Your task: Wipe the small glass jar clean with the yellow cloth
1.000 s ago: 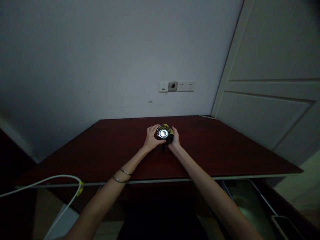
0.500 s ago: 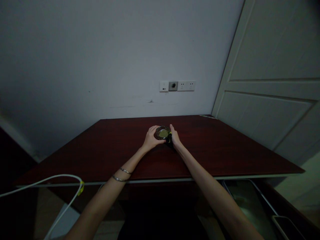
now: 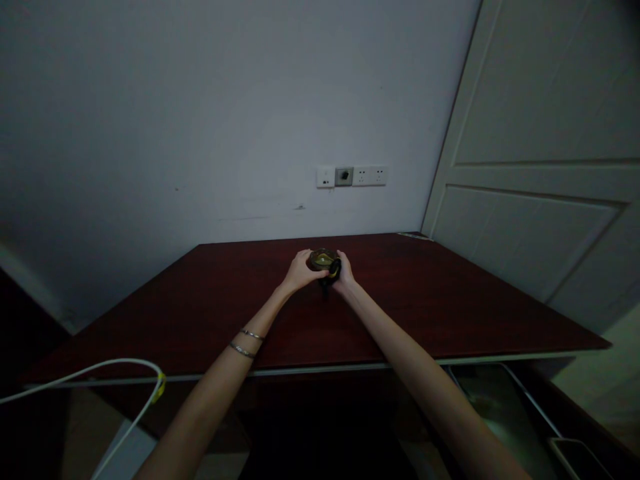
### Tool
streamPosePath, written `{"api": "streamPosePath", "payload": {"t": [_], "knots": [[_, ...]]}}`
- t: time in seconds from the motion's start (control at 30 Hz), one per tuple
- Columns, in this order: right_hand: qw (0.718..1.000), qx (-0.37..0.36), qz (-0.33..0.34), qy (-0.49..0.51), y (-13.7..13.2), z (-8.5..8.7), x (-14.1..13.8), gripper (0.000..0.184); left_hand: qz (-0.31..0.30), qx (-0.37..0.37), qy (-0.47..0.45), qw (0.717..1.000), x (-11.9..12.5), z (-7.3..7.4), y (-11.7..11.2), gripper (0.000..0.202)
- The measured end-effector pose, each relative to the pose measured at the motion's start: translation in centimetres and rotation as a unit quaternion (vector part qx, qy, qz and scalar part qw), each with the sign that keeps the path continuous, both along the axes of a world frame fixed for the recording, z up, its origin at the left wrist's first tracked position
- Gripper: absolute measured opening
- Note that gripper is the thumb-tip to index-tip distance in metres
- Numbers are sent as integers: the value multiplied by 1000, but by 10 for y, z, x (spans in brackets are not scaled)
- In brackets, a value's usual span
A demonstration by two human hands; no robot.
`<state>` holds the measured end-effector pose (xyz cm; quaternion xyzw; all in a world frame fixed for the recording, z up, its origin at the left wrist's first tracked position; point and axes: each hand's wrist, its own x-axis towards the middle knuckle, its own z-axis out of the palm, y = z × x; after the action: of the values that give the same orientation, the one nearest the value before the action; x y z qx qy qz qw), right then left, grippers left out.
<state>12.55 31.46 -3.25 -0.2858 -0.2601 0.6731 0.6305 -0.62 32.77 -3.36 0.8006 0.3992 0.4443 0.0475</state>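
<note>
Metal-rimmed light [image 3: 323, 257] near table's [image 3: 450, 300] far edge

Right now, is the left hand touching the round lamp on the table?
Touching. The head view shows the left hand curled against the rim of the round lamp, with no gap between them.

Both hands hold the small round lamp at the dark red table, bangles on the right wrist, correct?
No: the head view shows the bangles on the left wrist. The left hand and right hand do hold the round lamp at the table.
</note>
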Motion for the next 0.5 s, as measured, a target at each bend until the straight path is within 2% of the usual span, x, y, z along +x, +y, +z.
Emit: {"api": "streamPosePath", "payload": {"t": [0.17,0.27,0.5], "knots": [[998,-45,17,-37,7,-2,-4,40,13,-7,-18,1000,-4,-2,7,66],[997,-40,22,-60,11,-7,-3,40,12,-14,-39,999,-3,-4,5,66],[990,-16,-27,-141,25,-14,11,38,-1,-26,-77,997,-1,-6,-1,65]]}}
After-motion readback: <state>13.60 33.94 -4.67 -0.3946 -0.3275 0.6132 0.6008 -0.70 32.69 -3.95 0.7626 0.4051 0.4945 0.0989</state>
